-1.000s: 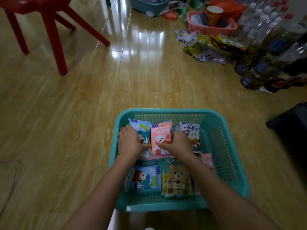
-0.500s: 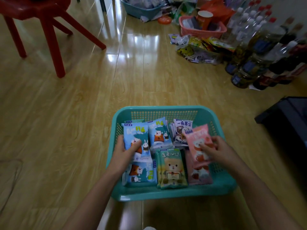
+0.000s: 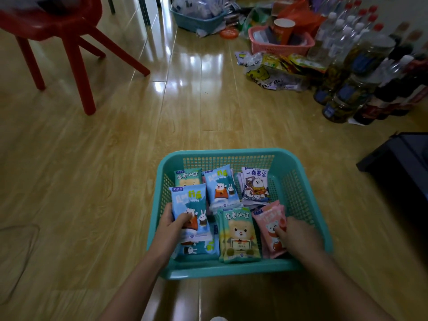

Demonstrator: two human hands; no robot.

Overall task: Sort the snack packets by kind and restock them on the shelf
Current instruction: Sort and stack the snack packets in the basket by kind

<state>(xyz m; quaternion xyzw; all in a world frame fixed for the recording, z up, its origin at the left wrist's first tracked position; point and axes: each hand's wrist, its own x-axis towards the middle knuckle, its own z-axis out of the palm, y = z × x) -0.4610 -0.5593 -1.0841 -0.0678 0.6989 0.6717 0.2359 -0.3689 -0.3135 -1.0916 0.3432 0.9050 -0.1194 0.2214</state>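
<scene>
**Finding 1, setting.** The floor [image 3: 104, 158] carries everything, and no shelf is in view. A red chair [image 3: 69, 38] stands at the far left. A pink basket [image 3: 280, 44] and a crowd of bottles [image 3: 347, 72] are at the far right, well apart from your work.

**Finding 2, container.** The teal basket [image 3: 231, 269] sits on the floor directly before you and holds every snack packet you are handling.

**Finding 3, change.** A second ago both your hands met on a pink packet in the middle of the basket.
- The pink packet [image 3: 271, 225] now lies at the front right on another pink one, just beside the green packet [image 3: 238, 232].
- The blue packet [image 3: 190, 205] has come to the front left, over another blue one.

I judge that you are drawing the kinds into columns: blue left, green centre, pink right. Sorting is partway. The rear blue packet [image 3: 221, 188], rear green packet [image 3: 187, 178] and white packets [image 3: 254, 184] are not yet grouped, and restocking has not begun.

**Finding 4, hands.** Your left hand [image 3: 169, 230] grips the blue packet, thumb across its face. Your right hand [image 3: 298, 237] is blurred. Its thumb lies on the pink packet's face, and it appears to pinch the right edge.

**Finding 5, writing.**
- The green packet reads "逢考必过" above a bear.
- The white packets read "一夜暴富".
- The blue title and the small corner badges are too unclear to read with confidence.
- The plastic bag [image 3: 271, 76] by the bottles shows "A NICE", with the rest creased away.
</scene>
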